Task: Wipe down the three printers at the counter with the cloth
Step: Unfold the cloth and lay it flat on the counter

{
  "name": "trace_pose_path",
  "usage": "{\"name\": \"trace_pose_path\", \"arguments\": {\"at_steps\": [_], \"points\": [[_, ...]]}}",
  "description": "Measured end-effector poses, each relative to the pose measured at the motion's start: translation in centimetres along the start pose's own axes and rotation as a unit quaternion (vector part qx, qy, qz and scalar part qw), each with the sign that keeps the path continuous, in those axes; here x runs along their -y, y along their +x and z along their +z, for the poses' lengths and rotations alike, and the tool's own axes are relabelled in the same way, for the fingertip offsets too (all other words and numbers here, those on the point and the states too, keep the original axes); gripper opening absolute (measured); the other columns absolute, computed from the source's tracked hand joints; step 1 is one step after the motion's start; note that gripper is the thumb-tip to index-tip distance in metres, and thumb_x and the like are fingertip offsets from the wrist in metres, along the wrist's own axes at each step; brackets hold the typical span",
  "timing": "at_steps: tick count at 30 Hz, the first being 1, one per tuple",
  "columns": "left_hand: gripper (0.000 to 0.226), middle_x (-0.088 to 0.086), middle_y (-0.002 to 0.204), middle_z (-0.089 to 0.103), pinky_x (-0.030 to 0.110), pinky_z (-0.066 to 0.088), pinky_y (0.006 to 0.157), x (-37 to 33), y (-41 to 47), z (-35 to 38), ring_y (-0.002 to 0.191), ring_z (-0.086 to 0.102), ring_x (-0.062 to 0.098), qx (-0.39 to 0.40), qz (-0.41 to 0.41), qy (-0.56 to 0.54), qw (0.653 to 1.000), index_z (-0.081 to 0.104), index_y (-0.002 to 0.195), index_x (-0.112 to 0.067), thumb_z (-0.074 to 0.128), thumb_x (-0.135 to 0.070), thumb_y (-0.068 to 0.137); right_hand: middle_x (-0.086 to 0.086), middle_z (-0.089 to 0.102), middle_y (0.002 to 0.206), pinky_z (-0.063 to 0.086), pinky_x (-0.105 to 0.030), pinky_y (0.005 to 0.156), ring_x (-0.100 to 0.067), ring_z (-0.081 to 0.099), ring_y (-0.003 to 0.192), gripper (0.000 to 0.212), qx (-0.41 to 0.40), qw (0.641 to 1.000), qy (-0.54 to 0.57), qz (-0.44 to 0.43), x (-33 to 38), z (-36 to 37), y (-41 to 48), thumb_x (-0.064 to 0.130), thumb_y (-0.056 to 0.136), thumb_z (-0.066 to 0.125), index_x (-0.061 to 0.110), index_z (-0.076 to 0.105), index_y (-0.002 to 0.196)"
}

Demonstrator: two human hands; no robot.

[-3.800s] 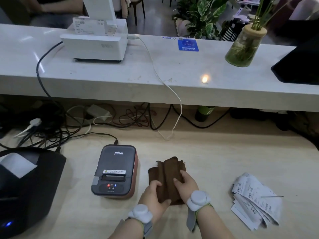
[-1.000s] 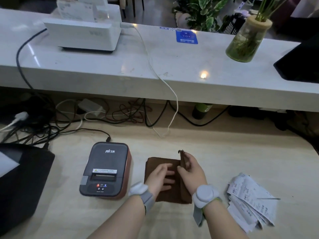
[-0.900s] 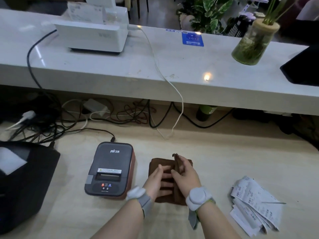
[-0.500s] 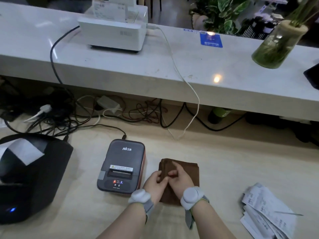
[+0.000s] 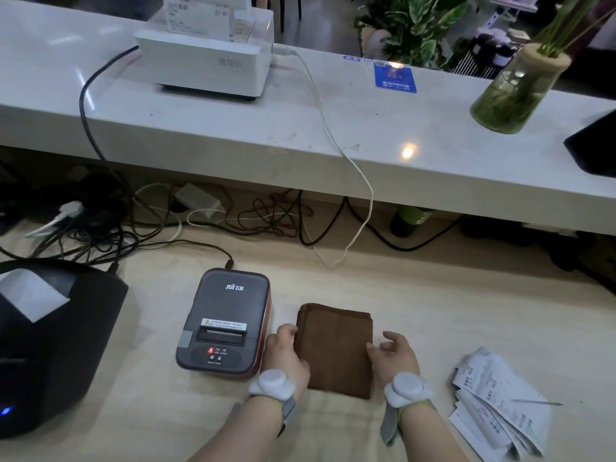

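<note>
left hand [image 5: 286, 356] and right hand [image 5: 395, 353] rest open against the folded cloth [image 5: 335, 348]'s sides. printer [image 5: 224, 320]'s just left of them.

your black printer [image 5: 50, 345] is cut off by the left edge, and the white printer [image 5: 206, 61] by the top. the receipts [image 5: 493, 401] run off the bottom, print too small to read. whether your left hand [image 5: 283, 355] tucks fingertips under the cloth [image 5: 336, 348] is unclear.

Raised flap gone, cloth [image 5: 335, 348] now folded flat. Left hand [image 5: 286, 355] moved off top to left edge, right hand [image 5: 395, 356] to right edge.
</note>
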State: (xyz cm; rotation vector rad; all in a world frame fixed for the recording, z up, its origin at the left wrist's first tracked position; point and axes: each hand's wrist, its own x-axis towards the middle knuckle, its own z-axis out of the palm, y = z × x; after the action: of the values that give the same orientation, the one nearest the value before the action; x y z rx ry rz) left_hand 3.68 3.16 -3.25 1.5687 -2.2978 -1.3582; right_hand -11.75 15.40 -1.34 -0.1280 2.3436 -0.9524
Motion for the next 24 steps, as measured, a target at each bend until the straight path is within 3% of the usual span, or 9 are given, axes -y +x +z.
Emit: {"name": "trace_pose_path", "arguments": {"at_steps": [4, 7, 12, 15, 17, 19, 22, 24], "points": [[0.041, -0.009, 0.100, 0.043, 0.018, 0.041, 0.079, -0.9, -1.4, -0.2, 0.089, 0.049, 0.008, 0.048, 0.126, 0.047, 0.990, 0.048, 0.106, -0.034, 0.049, -0.007, 0.074, -0.012, 0.065, 0.097, 0.051, -0.039, 0.087, -0.030, 0.066, 0.086, 0.042, 0.044, 0.998, -0.021, 0.049, -1.1, -0.4, -0.2, 0.027, 0.082, 0.071, 0.008, 0.053, 0.115], [0.043, -0.008, 0.108, 0.045, 0.021, 0.044, 0.085, -1.6, -1.8, 0.7, 0.099, 0.048, 0.009, 0.110, 0.202, 0.084, 0.970, 0.045, 0.118, -0.036, 0.047, -0.015, 0.081, -0.003, 0.066, 0.081, 0.051, -0.034, 0.084, -0.025, 0.065, 0.084, 0.039, 0.052, 0.996, -0.057, 0.050, -1.1, 0.1, -0.3, 0.033, 0.081, 0.071, 0.011, 0.055, 0.109], [0.065, 0.003, 0.124, 0.039, 0.023, 0.038, 0.089, -0.8, -1.3, 2.1, 0.114, 0.041, 0.022, 0.195, 0.199, 0.200, 0.939, 0.029, 0.142, -0.035, 0.049, -0.020, 0.081, -0.003, 0.065, 0.089, 0.049, -0.027, 0.081, -0.026, 0.065, 0.095, 0.041, 0.075, 0.991, -0.106, 0.034, -0.6, 1.1, -0.2, 0.035, 0.081, 0.070, 0.010, 0.054, 0.111], [0.075, 0.008, 0.129, 0.042, 0.020, 0.034, 0.084, -0.7, -0.5, 2.2, 0.115, 0.048, 0.026, 0.256, 0.176, 0.204, 0.929, 0.021, 0.146, -0.038, 0.053, -0.018, 0.081, -0.003, 0.067, 0.078, 0.052, -0.031, 0.071, -0.023, 0.065, 0.078, 0.033, 0.071, 0.996, -0.061, 0.004, 0.0, 1.5, -0.8, 0.024, 0.081, 0.069, 0.013, 0.054, 0.108], [0.077, 0.007, 0.127, 0.048, 0.017, 0.036, 0.083, -0.5, -0.1, 1.9, 0.112, 0.054, 0.024, 0.285, 0.144, 0.154, 0.935, 0.019, 0.146, -0.039, 0.054, -0.017, 0.080, 0.003, 0.057, 0.061, 0.046, -0.025, 0.057, -0.014, 0.059, 0.061, 0.028, 0.060, 0.997, -0.044, -0.034, 0.7, 1.9, -1.4, 0.019, 0.079, 0.068, 0.019, 0.054, 0.103], [0.066, 0.000, 0.109, 0.055, 0.016, 0.042, 0.078, -0.4, -0.1, 1.8, 0.095, 0.058, 0.014, 0.241, 0.095, 0.056, 0.964, 0.031, 0.143, -0.035, 0.049, -0.015, 0.082, 0.006, 0.050, 0.058, 0.039, -0.016, 0.049, -0.010, 0.053, 0.054, 0.029, 0.058, 0.995, -0.024, -0.072, 1.4, 2.5, -2.1, 0.016, 0.078, 0.068, 0.025, 0.054, 0.102], [0.040, 0.000, 0.088, 0.058, 0.024, 0.045, 0.057, -0.2, -0.5, 1.2, 0.062, 0.055, 0.013, 0.178, -0.028, -0.169, 0.969, 0.045, 0.132, -0.027, 0.040, -0.014, 0.095, 0.006, 0.048, 0.062, 0.039, -0.017, 0.051, -0.010, 0.051, 0.055, 0.035, 0.070, 0.991, -0.001, -0.113, 2.4, 4.1, -3.0, 0.017, 0.076, 0.069, 0.029, 0.052, 0.105], [0.030, 0.002, 0.085, 0.059, 0.023, 0.042, 0.052, -0.1, -0.7, 0.8, 0.058, 0.055, 0.015, 0.146, -0.036, -0.216, 0.965, 0.048, 0.127, -0.025, 0.033, -0.026, 0.101, 0.007, 0.048, 0.064, 0.038, -0.014, 0.052, -0.009, 0.051, 0.056, 0.039, 0.078, 0.989, -0.004, -0.128, 2.9, 4.9, -3.5, 0.019, 0.076, 0.070, 0.032, 0.049, 0.107]]}}
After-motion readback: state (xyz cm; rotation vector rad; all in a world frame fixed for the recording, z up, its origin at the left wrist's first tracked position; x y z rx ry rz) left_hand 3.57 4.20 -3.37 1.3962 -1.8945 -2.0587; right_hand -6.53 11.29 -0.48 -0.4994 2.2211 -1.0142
